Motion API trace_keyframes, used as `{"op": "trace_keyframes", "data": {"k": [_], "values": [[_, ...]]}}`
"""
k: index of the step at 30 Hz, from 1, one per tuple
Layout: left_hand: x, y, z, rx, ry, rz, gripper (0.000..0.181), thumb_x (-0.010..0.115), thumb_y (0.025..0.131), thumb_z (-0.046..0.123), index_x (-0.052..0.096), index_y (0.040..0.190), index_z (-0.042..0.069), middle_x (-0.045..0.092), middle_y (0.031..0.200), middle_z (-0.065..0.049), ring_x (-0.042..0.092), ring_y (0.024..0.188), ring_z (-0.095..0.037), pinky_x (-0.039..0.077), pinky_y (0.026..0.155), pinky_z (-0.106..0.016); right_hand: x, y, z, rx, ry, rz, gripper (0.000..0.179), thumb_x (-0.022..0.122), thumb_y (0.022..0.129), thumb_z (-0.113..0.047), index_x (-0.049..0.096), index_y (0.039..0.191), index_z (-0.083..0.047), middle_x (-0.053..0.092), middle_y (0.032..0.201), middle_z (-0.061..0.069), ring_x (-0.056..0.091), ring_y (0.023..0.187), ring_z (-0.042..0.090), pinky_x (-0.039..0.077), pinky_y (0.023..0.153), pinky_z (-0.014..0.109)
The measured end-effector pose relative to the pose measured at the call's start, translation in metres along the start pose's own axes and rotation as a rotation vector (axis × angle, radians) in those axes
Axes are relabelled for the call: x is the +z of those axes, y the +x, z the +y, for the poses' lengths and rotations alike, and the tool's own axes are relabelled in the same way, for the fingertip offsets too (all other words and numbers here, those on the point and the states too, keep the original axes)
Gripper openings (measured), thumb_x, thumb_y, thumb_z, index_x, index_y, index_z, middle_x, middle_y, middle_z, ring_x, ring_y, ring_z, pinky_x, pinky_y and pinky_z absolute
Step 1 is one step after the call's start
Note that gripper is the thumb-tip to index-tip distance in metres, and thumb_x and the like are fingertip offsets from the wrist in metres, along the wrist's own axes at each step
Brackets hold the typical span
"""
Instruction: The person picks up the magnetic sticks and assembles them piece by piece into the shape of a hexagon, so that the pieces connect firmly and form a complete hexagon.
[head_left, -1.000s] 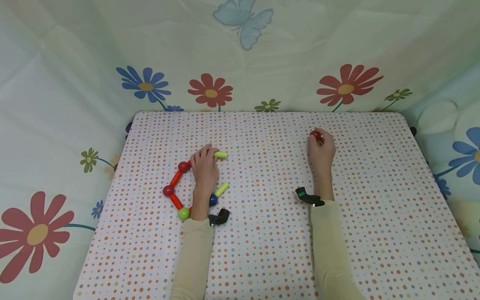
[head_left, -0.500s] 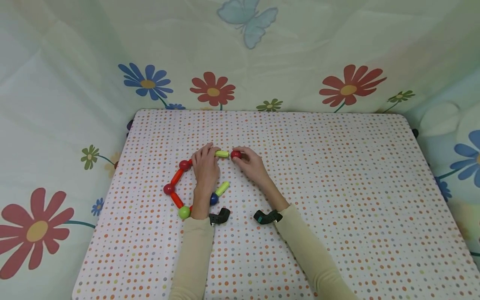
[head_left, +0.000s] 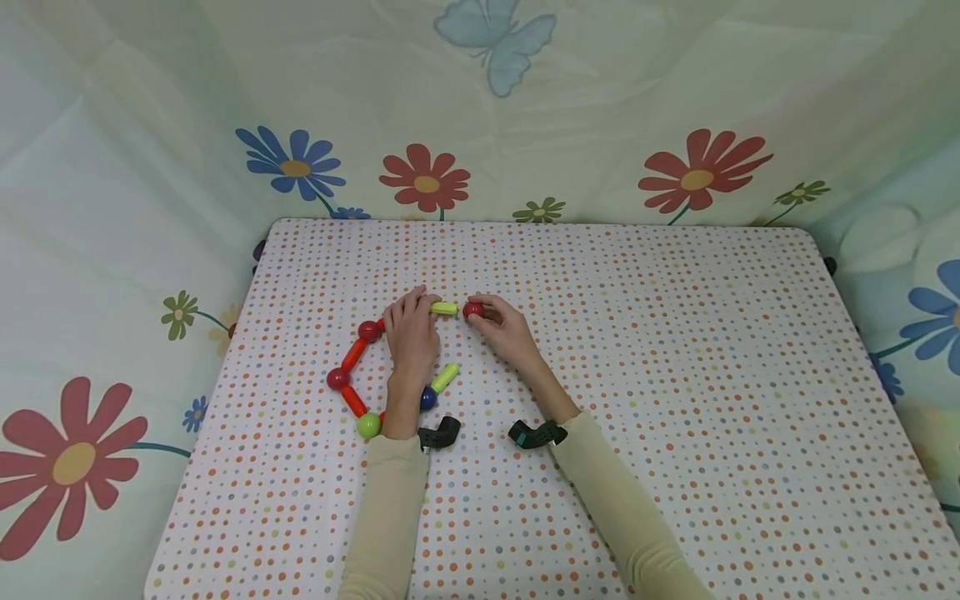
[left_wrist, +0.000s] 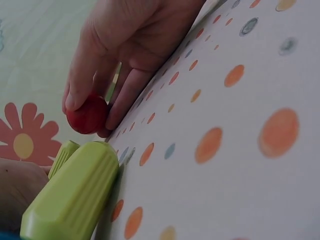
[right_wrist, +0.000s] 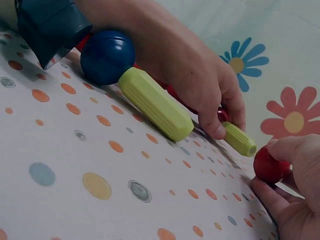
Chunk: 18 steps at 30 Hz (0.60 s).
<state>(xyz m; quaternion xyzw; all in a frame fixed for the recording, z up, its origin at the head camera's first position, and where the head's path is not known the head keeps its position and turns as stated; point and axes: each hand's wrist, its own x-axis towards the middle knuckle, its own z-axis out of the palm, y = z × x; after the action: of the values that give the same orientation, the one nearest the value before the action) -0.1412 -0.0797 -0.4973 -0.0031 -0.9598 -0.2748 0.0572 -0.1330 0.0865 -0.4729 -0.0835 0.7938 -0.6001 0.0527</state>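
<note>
A ball-and-stick chain of magnetic-looking toy pieces curves over the left half of the table. My left hand (head_left: 411, 333) grips its far part; in the right wrist view a red joint ball (right_wrist: 223, 115) shows between its thumb and fingers. From there a yellow-green stick (head_left: 444, 308) points right. My right hand (head_left: 508, 330) pinches a loose red ball (head_left: 473, 310), with a small gap between ball and stick end. The chain's near end has another yellow-green stick (right_wrist: 156, 104) on a blue ball (right_wrist: 107, 57). My left forearm hides part of the chain.
Left of my left hand, the chain runs through red balls (head_left: 337, 378), red sticks (head_left: 355, 355) and a green ball (head_left: 368, 425). The dotted table (head_left: 675, 467) meets a flowered curtain (head_left: 570, 108) at the back. Each wrist carries a black camera mount (head_left: 537, 433).
My right hand has brought the red ball leftward across the table to beside the far yellow-green stick, then stayed nearly still. The left hand has kept its grip on the chain.
</note>
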Motion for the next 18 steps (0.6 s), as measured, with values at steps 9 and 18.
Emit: {"op": "trace_keyframes", "data": {"k": [9,18], "values": [[0.001,-0.0007,0.001,0.022,-0.018,-0.013,0.028,0.054,0.097,0.012,0.06,0.124,0.017,0.044,0.149,-0.005,0.036,0.139,-0.028,0.02,0.118,-0.047,0.001,-0.0004,-0.0013,-0.013,0.019,-0.022,0.038,0.058,0.094,-0.003,0.053,0.13,0.008,0.051,0.137,0.025,0.055,0.125,0.038,0.049,0.101,0.041],[0.0018,-0.0014,0.0006,0.035,-0.02,0.0,0.026,0.054,0.098,0.012,0.061,0.123,0.016,0.045,0.148,-0.005,0.036,0.138,-0.029,0.02,0.117,-0.047,0.0009,-0.0004,0.0007,0.003,0.037,-0.032,0.038,0.058,0.095,-0.004,0.053,0.132,0.006,0.05,0.139,0.024,0.055,0.126,0.038,0.049,0.101,0.041]]}}
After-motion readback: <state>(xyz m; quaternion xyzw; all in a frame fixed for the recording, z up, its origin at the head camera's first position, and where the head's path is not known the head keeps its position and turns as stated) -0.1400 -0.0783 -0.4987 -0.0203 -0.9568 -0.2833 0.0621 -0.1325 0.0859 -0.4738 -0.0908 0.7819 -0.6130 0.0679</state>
